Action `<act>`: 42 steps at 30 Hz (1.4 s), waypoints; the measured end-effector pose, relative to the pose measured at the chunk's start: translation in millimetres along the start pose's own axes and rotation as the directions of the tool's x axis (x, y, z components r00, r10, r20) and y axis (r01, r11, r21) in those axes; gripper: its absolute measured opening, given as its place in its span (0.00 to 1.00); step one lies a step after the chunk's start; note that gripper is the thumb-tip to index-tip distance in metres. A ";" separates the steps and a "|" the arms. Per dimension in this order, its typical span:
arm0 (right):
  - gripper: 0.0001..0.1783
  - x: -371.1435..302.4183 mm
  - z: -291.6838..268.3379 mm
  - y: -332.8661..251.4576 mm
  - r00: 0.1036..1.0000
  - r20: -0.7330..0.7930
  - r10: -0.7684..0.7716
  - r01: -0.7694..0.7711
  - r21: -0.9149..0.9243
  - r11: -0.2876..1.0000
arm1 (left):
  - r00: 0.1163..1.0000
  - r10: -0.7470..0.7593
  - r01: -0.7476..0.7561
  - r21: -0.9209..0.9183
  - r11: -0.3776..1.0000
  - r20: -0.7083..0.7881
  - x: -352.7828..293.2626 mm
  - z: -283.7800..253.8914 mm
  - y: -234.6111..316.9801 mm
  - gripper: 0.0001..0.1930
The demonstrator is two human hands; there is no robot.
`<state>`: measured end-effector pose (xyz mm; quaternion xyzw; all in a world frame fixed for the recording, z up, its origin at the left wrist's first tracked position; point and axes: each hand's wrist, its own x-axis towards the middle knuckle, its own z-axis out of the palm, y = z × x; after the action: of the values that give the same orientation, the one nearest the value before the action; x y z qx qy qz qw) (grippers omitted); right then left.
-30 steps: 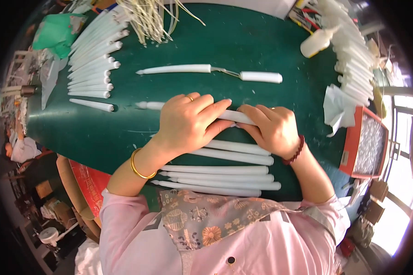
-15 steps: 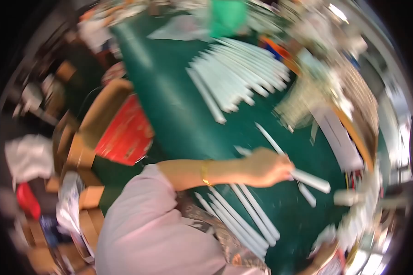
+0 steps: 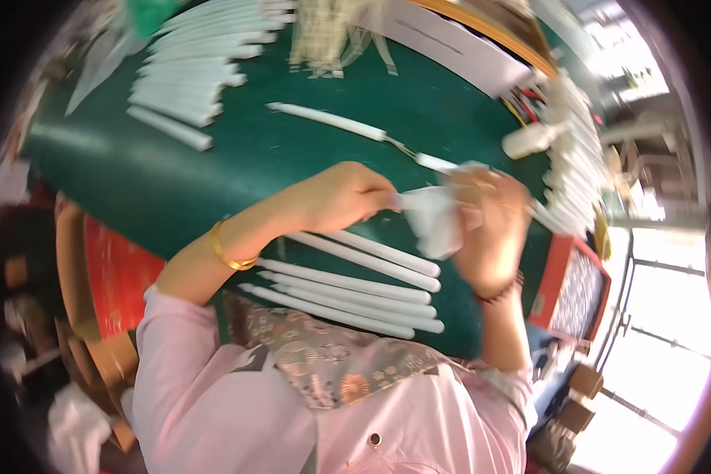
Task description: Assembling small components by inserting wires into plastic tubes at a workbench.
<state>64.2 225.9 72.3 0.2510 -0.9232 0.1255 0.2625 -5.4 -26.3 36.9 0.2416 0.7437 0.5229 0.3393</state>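
Observation:
My left hand [image 3: 341,196] is closed on the end of a white stick and pushes it into a white cloth [image 3: 434,220]. My right hand [image 3: 490,225] grips that cloth, wrapped around the stick, above the green table [image 3: 174,182]. Several long white sticks [image 3: 347,288] lie side by side on the table just below my hands. One more white stick with a thin metal tip [image 3: 332,120] lies alone further back. The picture is blurred by motion.
A row of white sticks [image 3: 193,67] is stacked at the back left. More white pieces [image 3: 573,158] are piled at the right edge beside a red-framed tray [image 3: 573,296]. A bundle of pale strands [image 3: 328,35] lies at the back. A white board [image 3: 450,47] lies at the back right.
A second ago both hands pressed on a stick on the table. The view then swung sharply. Now the hands are lifted, with a white cloth in the right one around the stick.

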 end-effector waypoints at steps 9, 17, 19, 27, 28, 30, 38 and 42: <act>0.09 -31.8 4.4 38.1 0.778 0.312 0.545 -0.592 0.075 0.802 | 0.649 0.753 -0.394 0.800 0.453 -0.106 5.6 28.8 -2.8 0.16; 0.15 -65.6 -46.9 85.5 0.901 0.028 0.434 -0.377 -0.446 0.812 | 0.500 0.862 -0.419 0.846 0.329 -0.088 21.5 21.8 -12.7 0.15; 0.13 -42.1 -39.5 39.5 0.923 0.092 0.374 -0.379 0.042 0.925 | 0.513 0.855 -0.407 0.855 0.323 -0.079 16.1 23.6 -13.3 0.16; 0.13 -52.0 26.8 19.6 0.874 0.471 0.122 -0.385 0.516 0.765 | 0.553 0.812 -0.192 0.920 0.341 -0.186 22.6 17.6 -21.6 0.12; 0.11 -53.7 30.7 25.0 0.906 0.387 0.172 -0.346 0.441 0.828 | 0.634 0.748 -0.157 0.914 0.375 -0.198 21.0 17.7 -25.3 0.11; 0.09 -52.1 37.2 47.6 0.938 0.196 0.285 -0.325 0.217 0.920 | 0.756 0.633 -0.175 0.879 0.443 -0.168 23.1 16.1 -32.4 0.10; 0.17 -32.3 76.7 84.0 0.987 0.122 0.108 -0.109 -0.002 0.994 | 0.845 0.527 -0.442 0.668 0.599 0.087 29.2 15.6 -32.3 0.15; 0.15 -25.7 73.8 70.5 0.971 0.188 0.146 -0.162 0.071 0.984 | 0.842 0.539 -0.339 0.758 0.557 -0.019 42.8 -2.6 -28.4 0.19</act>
<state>14.6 268.7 -10.1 0.2002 -0.9537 0.1616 0.1556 -35.4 -6.9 -0.1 0.4675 0.8394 0.2763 -0.0244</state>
